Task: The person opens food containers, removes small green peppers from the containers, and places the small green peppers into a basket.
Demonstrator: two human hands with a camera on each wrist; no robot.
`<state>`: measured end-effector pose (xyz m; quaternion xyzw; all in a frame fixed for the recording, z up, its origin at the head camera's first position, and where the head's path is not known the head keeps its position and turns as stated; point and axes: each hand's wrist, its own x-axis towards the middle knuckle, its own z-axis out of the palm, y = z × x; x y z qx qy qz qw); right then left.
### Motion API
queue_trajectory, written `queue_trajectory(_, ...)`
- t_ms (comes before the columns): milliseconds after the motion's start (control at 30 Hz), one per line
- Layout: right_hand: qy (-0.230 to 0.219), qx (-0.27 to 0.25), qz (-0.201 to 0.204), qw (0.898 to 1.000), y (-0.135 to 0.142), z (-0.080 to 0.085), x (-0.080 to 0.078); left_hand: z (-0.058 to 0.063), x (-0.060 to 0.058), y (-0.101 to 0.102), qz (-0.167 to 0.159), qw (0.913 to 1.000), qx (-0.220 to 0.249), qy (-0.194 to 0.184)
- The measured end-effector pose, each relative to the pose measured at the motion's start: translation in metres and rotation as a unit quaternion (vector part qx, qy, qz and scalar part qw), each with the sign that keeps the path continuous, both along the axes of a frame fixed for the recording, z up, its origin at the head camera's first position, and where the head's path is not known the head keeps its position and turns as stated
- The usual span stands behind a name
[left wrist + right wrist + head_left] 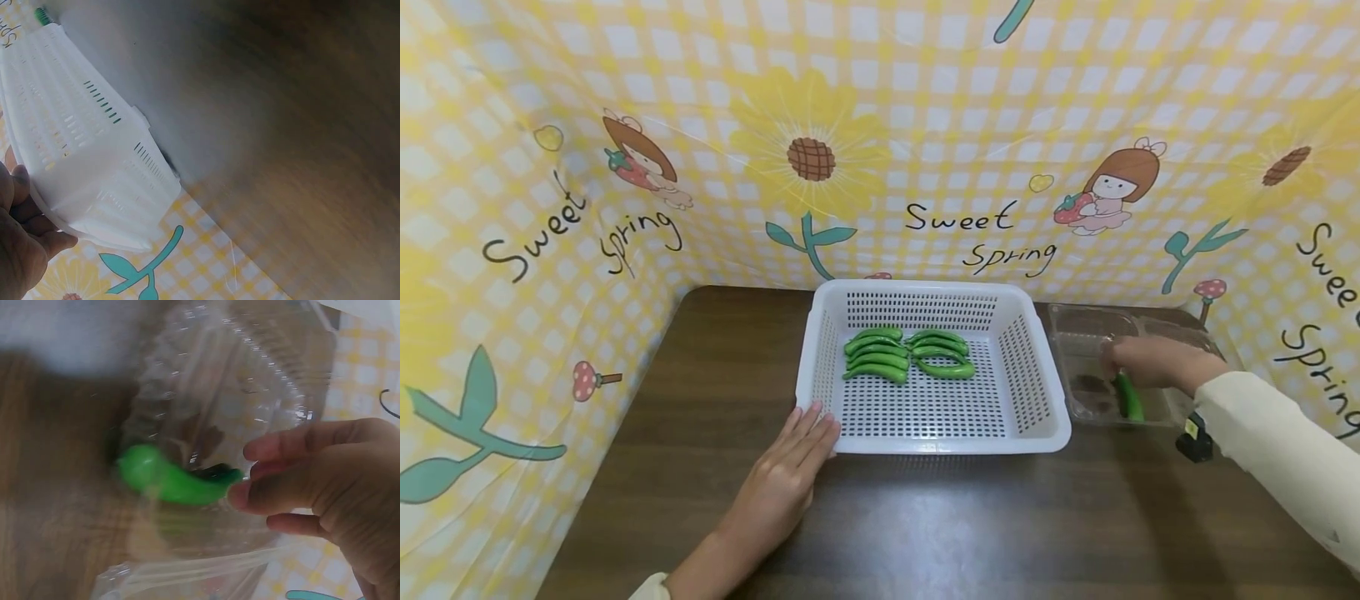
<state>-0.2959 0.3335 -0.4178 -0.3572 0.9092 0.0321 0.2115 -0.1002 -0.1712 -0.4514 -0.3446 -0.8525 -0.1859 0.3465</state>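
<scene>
My left hand (786, 479) grips the front-left corner of a white plastic basket (932, 446), fingers over the rim; the left wrist view shows fingers (56, 242) against the rim from below. Inside the basket lie several green chili peppers (876, 367) in two side-by-side groups. My right hand (1161, 362) is over a clear plastic container (1078, 408) right of the basket. It pinches the thin end of one green chili pepper (181, 484) between thumb and fingers. That pepper's thick end points away from the hand, toward the container's near side.
The brown wooden table (715, 392) carries everything. A yellow checked cloth (925, 125) with printed flowers hangs behind and on both sides. A small black device (1195, 437) sits at the right wrist, close to the container's right edge.
</scene>
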Motion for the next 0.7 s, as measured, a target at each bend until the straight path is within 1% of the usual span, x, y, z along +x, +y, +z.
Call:
queue_trajectory(67, 0.015, 0.000, 0.017, 1.000, 0.002, -0.005, 0.003, 0.000, 0.000, 0.000, 0.000, 1.0000, -0.001, 0.002)
queue_trajectory(167, 0.036, -0.004, 0.055, 0.998, 0.004, -0.011, 0.008, 0.000, 0.000, 0.000, 0.001, 1.0000, -0.001, 0.001)
queue_trajectory(300, 0.063, -0.032, 0.090, 0.993, 0.007, -0.016, 0.012, 0.000, -0.001, 0.000, 0.001, 1.0000, -0.001, -0.003)
queue_trajectory(400, 0.074, -0.049, 0.096, 0.991, 0.010, -0.021, 0.013, -0.001, 0.000, 0.000, 0.000, 1.0000, 0.001, -0.003)
queue_trajectory(533, 0.081, -0.056, 0.101, 0.990, 0.012, -0.028, 0.010, -0.001, 0.000, 0.001, 0.001, 1.0000, 0.003, -0.003)
queue_trajectory(600, 0.074, -0.054, 0.095, 0.991, 0.011, -0.030, 0.008, -0.001, 0.000, 0.001, 0.002, 1.0000, 0.003, -0.004)
queue_trajectory(700, 0.057, -0.050, 0.069, 0.995, 0.010, -0.031, 0.005, -0.001, 0.000, 0.001, 0.003, 1.0000, 0.002, -0.004)
